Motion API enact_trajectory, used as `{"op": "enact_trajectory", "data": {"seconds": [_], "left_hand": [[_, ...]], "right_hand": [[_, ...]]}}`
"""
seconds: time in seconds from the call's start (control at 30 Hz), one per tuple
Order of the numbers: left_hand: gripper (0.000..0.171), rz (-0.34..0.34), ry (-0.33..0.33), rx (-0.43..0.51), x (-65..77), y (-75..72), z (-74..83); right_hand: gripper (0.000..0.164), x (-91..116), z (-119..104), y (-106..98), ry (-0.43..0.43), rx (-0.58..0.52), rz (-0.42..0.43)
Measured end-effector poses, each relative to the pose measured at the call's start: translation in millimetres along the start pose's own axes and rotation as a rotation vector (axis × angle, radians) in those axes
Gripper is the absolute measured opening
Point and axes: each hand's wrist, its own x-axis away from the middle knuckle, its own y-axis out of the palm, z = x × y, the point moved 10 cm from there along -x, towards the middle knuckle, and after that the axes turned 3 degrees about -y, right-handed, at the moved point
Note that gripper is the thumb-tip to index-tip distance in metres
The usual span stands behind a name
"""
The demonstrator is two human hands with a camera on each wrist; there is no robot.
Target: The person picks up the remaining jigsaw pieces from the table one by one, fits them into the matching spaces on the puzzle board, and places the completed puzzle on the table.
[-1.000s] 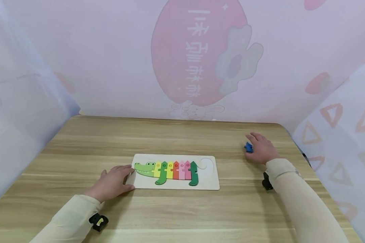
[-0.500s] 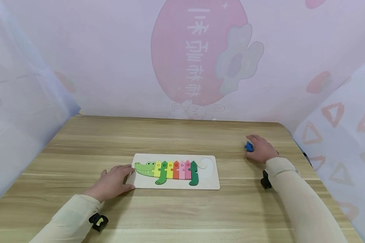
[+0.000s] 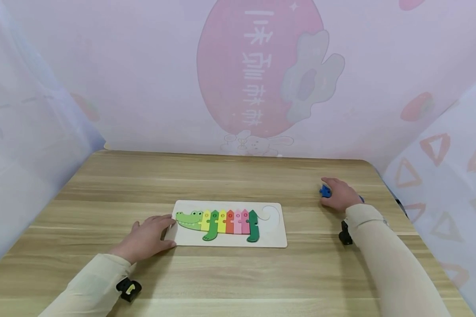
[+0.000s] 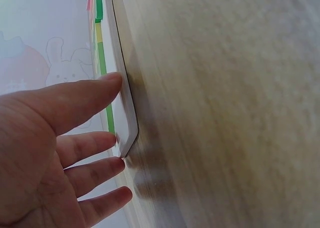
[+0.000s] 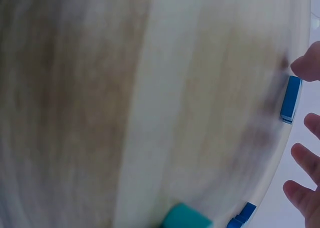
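A pale puzzle board with a crocodile made of coloured, numbered pieces lies on the table. My left hand rests at the board's left end; in the left wrist view the thumb touches the front edge and the fingers lie loosely straight by the corner. At the right, my right hand reaches over a small blue puzzle piece. That piece sits between the thumb and the spread fingers, and no pinch shows in the right wrist view.
Another blue piece shows just behind the right wrist. A teal piece is at the bottom of the right wrist view. The wooden table meets a printed cloth backdrop at the back and sides.
My right hand has lowered slightly and come in closer around the blue puzzle piece. A second blue piece has come into sight behind its wrist. The left hand stays still.
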Motion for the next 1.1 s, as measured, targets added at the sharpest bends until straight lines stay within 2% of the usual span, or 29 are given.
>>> {"op": "enact_trajectory", "data": {"seconds": [0.43, 1.1], "left_hand": [[0.059, -0.013, -0.007, 0.002, 1.9, -0.2, 0.1], [0.059, -0.002, -0.001, 0.009, 2.7, -0.5, 0.3]], "right_hand": [[0.062, -6.8, 1.7, 5.0, -0.008, 0.005, -0.01], [0.062, -9.8, 6.0, 9.7, 0.023, 0.001, -0.046]]}}
